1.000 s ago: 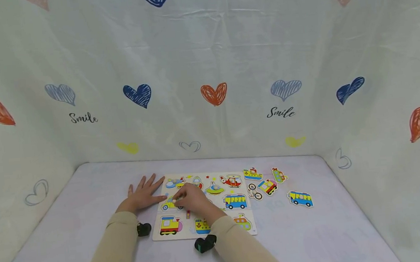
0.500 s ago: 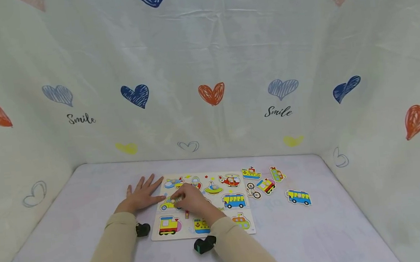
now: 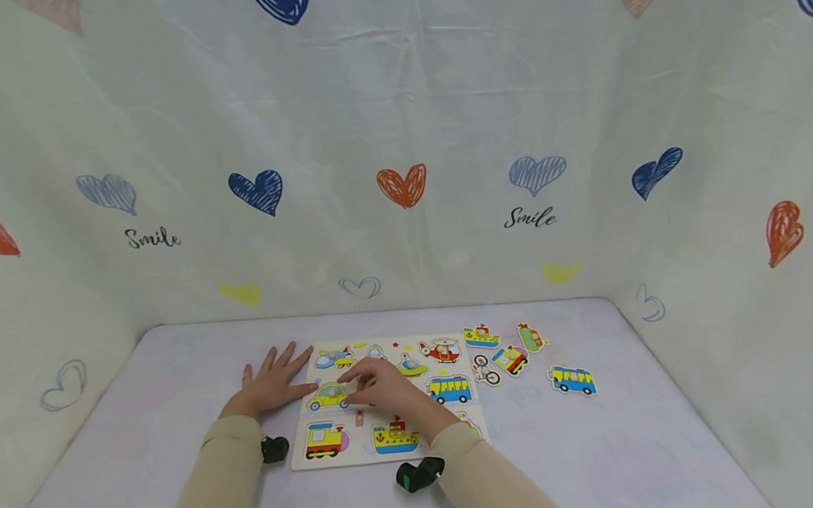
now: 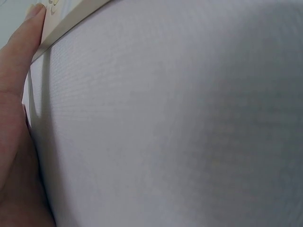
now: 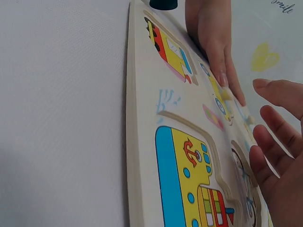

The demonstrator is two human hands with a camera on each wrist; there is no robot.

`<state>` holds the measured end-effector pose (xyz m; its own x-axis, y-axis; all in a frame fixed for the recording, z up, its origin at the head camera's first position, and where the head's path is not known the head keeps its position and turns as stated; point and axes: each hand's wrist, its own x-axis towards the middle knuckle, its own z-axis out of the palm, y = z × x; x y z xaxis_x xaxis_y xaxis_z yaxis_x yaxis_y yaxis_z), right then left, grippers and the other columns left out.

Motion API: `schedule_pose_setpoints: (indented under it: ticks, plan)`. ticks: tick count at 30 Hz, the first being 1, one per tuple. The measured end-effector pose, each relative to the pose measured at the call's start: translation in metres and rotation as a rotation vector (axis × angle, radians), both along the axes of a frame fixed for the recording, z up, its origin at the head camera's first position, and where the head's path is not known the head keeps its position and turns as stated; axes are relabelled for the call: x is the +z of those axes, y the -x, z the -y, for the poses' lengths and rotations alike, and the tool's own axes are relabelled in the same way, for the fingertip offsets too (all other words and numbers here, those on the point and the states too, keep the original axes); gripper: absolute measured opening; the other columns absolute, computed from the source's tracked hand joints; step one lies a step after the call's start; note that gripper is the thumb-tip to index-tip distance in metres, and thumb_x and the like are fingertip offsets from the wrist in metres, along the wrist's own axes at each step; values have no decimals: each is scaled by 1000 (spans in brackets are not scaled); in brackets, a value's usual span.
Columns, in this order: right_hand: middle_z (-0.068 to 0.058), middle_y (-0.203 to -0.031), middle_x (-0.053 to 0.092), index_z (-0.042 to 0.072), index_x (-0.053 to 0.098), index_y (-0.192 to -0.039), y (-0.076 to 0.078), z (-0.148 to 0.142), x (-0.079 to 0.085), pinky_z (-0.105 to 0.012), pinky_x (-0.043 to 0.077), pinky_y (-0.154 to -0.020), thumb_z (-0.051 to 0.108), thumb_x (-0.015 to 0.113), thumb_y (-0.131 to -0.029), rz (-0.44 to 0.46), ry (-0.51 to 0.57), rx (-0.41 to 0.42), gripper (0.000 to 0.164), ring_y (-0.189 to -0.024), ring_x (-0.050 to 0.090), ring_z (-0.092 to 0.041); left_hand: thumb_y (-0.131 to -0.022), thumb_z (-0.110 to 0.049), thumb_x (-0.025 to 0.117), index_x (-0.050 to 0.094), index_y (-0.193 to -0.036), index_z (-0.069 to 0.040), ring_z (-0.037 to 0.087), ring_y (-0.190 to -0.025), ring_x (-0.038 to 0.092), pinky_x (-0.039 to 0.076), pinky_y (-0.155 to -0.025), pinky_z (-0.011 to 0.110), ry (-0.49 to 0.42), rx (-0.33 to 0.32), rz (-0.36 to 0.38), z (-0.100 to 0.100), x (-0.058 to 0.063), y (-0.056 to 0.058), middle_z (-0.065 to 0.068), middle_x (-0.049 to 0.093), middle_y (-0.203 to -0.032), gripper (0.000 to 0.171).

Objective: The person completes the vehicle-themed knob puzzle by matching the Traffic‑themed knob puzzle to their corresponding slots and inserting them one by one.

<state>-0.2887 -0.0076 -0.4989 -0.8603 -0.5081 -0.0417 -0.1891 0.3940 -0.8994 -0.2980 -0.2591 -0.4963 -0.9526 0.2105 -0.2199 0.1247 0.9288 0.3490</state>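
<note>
One spread left hand point(image 3: 266, 390) probably steadies the pale wooden puzzle board point(image 3: 361, 450); the loosely bent right hand point(image 3: 385, 390) hovers empty by the rounded yellow car point(image 3: 324, 399). Five flat, colourful vehicle pieces point(image 3: 510, 360) lie farther right, likely for reach.

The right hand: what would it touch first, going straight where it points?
Probably the yellow car on the board; depth is unclear, so it might pass above and meet the left hand.

heart-printed sheeting point(image 3: 330, 123) on three sides makes this tabletop point(image 3: 598, 455) a booth.
</note>
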Motion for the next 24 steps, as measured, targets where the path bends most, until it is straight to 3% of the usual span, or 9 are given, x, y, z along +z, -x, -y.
schedule_pose_setpoints:
  ticks: [8,13,19,24]
  plan:
    - [2,-102,62,21,73,-113,0,-29,9,-26,49,-67,19,76,-86,-15,-7,-101,27,-84,56,-15,-87,-66,55,27,-154,-14,50,-143,-3,-7,-103,75,-27,-4,-29,2,-4,1,22,10,-160,90]
    - [4,-104,63,20,74,-113,-1,-50,15,-30,46,-72,18,77,-85,-12,-11,-199,28,-87,55,-16,-87,-67,54,25,-155,-16,49,-143,-4,-7,-103,74,-16,-5,-19,1,-6,4,20,8,-161,90]
    - [1,-107,65,14,74,-112,-4,-67,17,-32,46,-74,14,77,-85,-40,16,-213,28,-89,56,-18,-87,-66,54,26,-155,-15,50,-143,-3,-7,-103,75,-5,0,-31,1,-5,3,21,8,-160,89]
    - [0,-107,65,16,74,-112,-6,-84,13,-31,47,-70,17,78,-84,-18,24,-235,28,-89,56,-18,-87,-65,55,27,-154,-14,51,-142,-3,-9,-102,75,-20,-5,-40,0,-3,1,23,10,-159,89]
